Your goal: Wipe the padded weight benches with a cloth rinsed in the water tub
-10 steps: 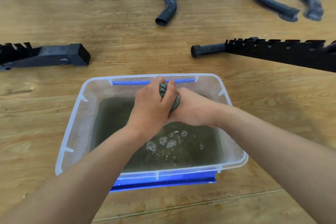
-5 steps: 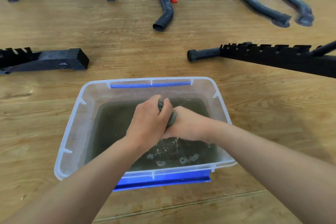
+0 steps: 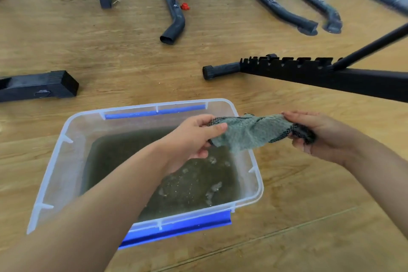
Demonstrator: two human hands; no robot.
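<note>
Holding the cloth [image 3: 249,132] stretched out, the person has the two hands apart. The left hand [image 3: 194,139] pinches one end and the right hand [image 3: 320,137] is clamped on the other, dark-trimmed end. The cloth hangs in the air, clear of the water [image 3: 114,152], above the tub's [image 3: 64,172] far right corner, with its right part out past the right rim. It is grey-green, twisted and creased in the middle, and looks damp.

The tub sits on the wooden floor [image 3: 110,55], partly filled. The water is murky, with foam patches [image 3: 212,190] near the right wall.

Progress, as a judgement: the rinse step looks finished or nearly so, since the cloth is out of the water and being opened up. Cloudy water suggests some dirt has already gone into it, but how many benches are wiped cannot be told. No padded surface is in view at all.

Only metal bench parts show: a black notched frame [image 3: 309,73] beyond the tub's far right corner, a black foot [image 3: 44,88] off the far left corner, tube legs [image 3: 174,20] further back, and a small red knob [image 3: 185,6] beside one.

Left to do, likely: shake or fold the cloth, carry it to a pad, wipe, and come back to rinse as needed.
</note>
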